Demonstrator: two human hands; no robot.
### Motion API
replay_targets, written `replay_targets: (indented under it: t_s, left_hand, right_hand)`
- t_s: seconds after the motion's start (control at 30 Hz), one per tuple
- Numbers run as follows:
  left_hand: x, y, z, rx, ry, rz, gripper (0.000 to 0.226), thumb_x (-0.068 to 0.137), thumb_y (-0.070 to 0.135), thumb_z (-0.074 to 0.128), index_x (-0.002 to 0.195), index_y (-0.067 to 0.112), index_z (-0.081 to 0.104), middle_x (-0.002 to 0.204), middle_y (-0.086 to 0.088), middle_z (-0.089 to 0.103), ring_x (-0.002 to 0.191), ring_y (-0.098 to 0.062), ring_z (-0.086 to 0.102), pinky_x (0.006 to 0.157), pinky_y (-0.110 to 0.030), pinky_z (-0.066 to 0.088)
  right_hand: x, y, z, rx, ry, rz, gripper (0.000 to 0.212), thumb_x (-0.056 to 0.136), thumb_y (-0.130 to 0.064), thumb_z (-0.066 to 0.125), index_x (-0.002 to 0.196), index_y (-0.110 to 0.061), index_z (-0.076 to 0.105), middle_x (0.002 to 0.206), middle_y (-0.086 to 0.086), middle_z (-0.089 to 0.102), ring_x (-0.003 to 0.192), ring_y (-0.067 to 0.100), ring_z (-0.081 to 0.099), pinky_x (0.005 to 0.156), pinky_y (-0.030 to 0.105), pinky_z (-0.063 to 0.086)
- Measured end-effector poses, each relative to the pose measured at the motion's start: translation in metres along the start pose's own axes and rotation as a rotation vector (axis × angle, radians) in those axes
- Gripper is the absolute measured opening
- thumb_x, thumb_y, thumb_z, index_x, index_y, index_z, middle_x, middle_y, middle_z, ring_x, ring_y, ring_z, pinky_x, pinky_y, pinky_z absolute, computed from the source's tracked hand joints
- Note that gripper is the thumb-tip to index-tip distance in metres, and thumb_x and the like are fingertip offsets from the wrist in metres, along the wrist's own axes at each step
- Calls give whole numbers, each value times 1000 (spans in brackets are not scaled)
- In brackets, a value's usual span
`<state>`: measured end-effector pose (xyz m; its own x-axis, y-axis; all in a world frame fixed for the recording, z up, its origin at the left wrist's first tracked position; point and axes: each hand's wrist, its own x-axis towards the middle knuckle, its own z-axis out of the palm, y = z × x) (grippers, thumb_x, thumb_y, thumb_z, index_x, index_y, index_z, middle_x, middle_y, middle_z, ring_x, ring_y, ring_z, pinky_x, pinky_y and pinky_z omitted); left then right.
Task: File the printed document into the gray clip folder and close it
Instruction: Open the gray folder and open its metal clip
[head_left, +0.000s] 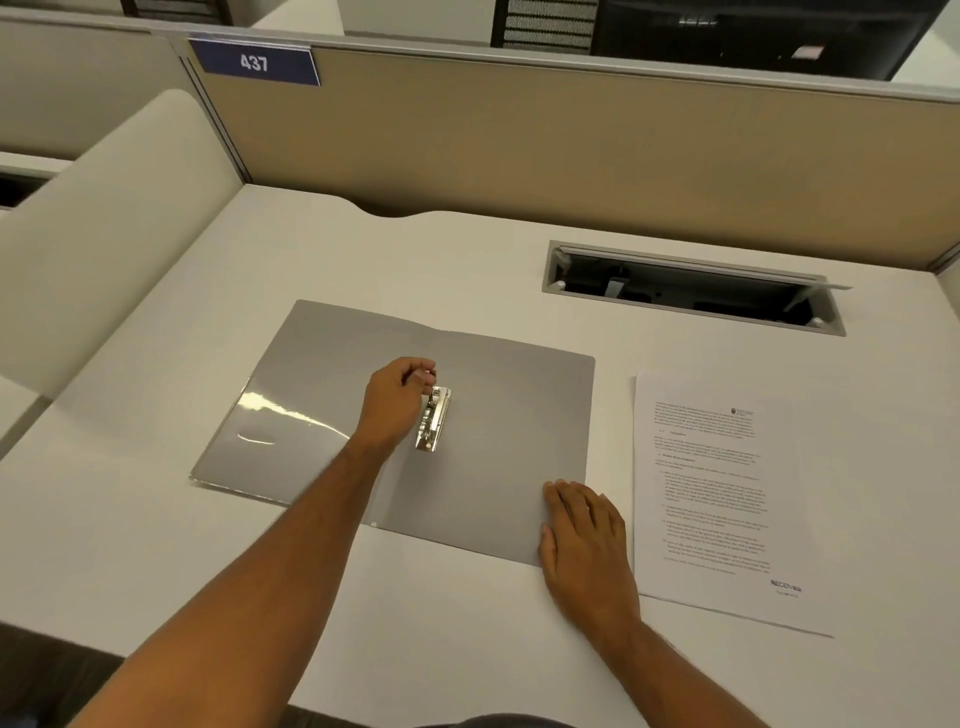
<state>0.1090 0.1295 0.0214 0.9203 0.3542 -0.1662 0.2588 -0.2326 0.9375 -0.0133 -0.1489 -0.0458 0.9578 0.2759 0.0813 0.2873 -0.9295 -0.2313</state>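
- Nearest to us, the white desk (156, 519) fills most of the view, bounded at the back by a tan partition (519, 145) that carries a blue plate reading 437 (254, 63).
- We observe the gray clip folder (498, 457) lying open and flat on the desk, both covers spread, its left cover showing glare.
- We note the printed document (711, 499) lying flat on the desk just to the right of the folder, text side up, not inside it.
- We record a recessed cable tray (691, 291) with its flap raised, set into the desk behind the document.
- We find the left hand (395, 402) curled over the folder's middle, fingertips pinched on the upper end of the clip lever.
- We find the right hand (584, 535) spread flat, palm down, on the folder's lower right corner, holding nothing, its outer edge just beside the document.
- We see the metal clip (434, 421) mounted near the spine of the folder; whether it is raised or clamped down we cannot tell.
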Motion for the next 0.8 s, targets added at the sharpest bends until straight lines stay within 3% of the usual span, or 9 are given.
replay_targets:
  t_s: [0.13,0.3,0.43,0.53,0.6,0.73,0.8]
  left_hand:
    - [9,4,4,26,-35,-45,23,97,12,49,110,17,67,101,-5,73,87,-14,69,74,-22,50]
    - [16,2,6,138,-85,-111,36,97,8,43,128,7,60,106,-10,72,96,-22,68,91,-35,55]
    - [12,3,7,205,-71,-116,38,97,7,41,131,6,58,109,-7,71,98,-22,66,92,-34,52]
    - [1,7,16,318,38,4,31,99,12,46,124,11,63,118,-3,66,104,-17,61,86,-24,43]
    - [-13,11,34,338,30,98,27,100,13,47,121,14,65,121,-3,65,104,-13,59,88,-22,41]
    - [-54,15,82,443,-192,326,26,101,12,48,120,14,66,119,-3,64,108,-13,60,95,-24,45]
    - [-77,15,108,510,-316,404,27,101,13,48,121,15,65,121,-2,63,111,-15,59,99,-26,47]
  right_hand:
    - [0,2,3,9,28,-10,50,96,-30,39,142,-13,48,141,5,54,133,24,44,116,42,28]
    - [0,3,5,13,22,-11,50,97,-31,37,143,-15,46,143,3,53,134,23,43,117,43,28]
    - [0,4,6,14,27,-8,49,97,-31,37,143,-15,46,142,2,53,134,23,43,117,41,25]
    - [0,2,2,23,19,-10,49,97,-30,39,143,-15,46,141,2,54,132,23,44,116,43,28]
    - [0,1,-4,24,2,-8,48,96,-29,41,142,-15,47,140,2,54,131,23,46,115,43,31]
    - [6,4,-18,105,-65,-29,48,100,-33,37,144,-17,44,143,1,52,132,21,46,116,42,34]
    - [6,16,-26,140,-21,-44,43,100,-29,43,141,-16,49,137,2,56,125,20,52,111,41,40]
